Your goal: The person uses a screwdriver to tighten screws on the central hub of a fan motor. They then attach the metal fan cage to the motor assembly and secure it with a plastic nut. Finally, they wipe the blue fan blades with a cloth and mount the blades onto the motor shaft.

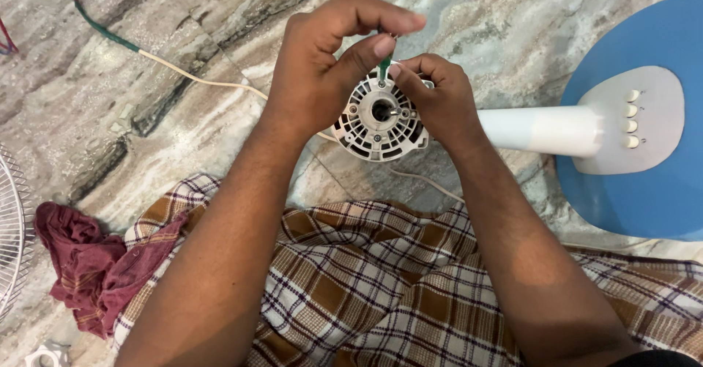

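Checked brown cloth [366, 279] covers the lap nearest the lens, a maroon rag [80, 264] beside it on the marble floor [183, 118]. Above — both forearms reach to a white fan motor housing [377, 121] on its white stem [542, 129]. Left hand [322, 67] pinches a green wire [384, 67] over the housing; right hand [432, 96] grips the housing's rim. Blue base [652, 191] lies to the right.
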